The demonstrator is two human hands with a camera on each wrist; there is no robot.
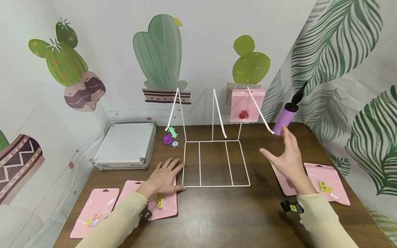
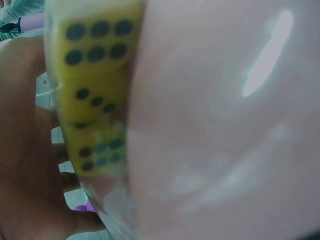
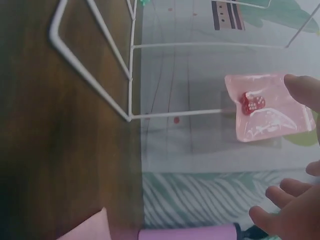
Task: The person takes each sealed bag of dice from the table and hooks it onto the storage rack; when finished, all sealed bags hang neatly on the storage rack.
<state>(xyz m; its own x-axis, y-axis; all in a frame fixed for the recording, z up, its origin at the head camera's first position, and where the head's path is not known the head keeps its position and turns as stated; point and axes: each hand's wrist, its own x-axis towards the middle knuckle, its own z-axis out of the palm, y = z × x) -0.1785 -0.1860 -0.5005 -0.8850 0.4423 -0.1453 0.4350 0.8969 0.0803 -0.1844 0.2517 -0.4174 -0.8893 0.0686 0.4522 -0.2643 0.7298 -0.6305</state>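
A white wire rack [image 1: 215,162] stands mid-table with upright prongs. A pink pouch with red dice [image 1: 246,105] hangs on its right rear prong; the right wrist view shows this pouch [image 3: 267,107] too. My left hand [image 1: 162,177] lies flat, fingers spread, on a pink pouch holding yellow dice [image 1: 164,205] beside the rack's front left corner. In the left wrist view the yellow dice [image 2: 95,90] fill the frame behind clear film. My right hand [image 1: 286,158] hovers open to the right of the rack, holding nothing, its fingers [image 3: 295,210] spread.
A silver ribbed case [image 1: 127,144] sits at the back left. A purple hand pump [image 1: 286,117] leans at the back right. More pink pouches lie at the front left [image 1: 94,212] and right [image 1: 328,182]. A purple piece, a chip and a green toy [image 1: 172,132] lie behind the rack.
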